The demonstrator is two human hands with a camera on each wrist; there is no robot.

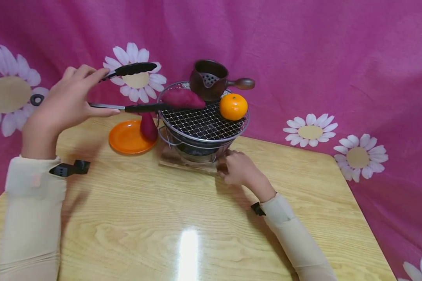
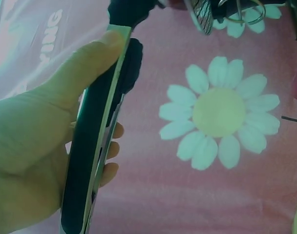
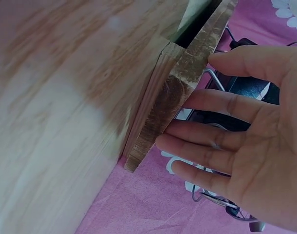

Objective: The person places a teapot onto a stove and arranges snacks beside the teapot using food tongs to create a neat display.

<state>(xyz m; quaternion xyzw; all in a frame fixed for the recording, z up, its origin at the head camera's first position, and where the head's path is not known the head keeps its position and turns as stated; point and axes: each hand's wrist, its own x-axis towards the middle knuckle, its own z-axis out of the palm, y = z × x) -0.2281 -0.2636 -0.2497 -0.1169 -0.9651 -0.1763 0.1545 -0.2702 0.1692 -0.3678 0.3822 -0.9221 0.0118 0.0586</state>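
My left hand (image 1: pixel 68 97) holds a pair of tongs (image 2: pixel 92 141), thumb on one arm and fingers on the other. The tongs' arms stand wide apart; the lower black tip overlaps a purple sweet potato (image 1: pixel 183 98) on the wire grill (image 1: pixel 207 123). Low at the right front corner of the brazier, my right hand (image 1: pixel 237 168) rests its fingertips along the edge of the wooden base (image 3: pixel 168 97). In the right wrist view its fingers are nearly straight, thumb spread from them.
An orange mandarin (image 1: pixel 233 107) and a brown handled clay pot (image 1: pixel 211 80) sit on the grill. Left of the brazier, an orange plate (image 1: pixel 126 138) bears another sweet potato (image 1: pixel 148 128). Behind the wooden table (image 1: pixel 137 218) hangs a pink flowered cloth (image 1: pixel 278 50).
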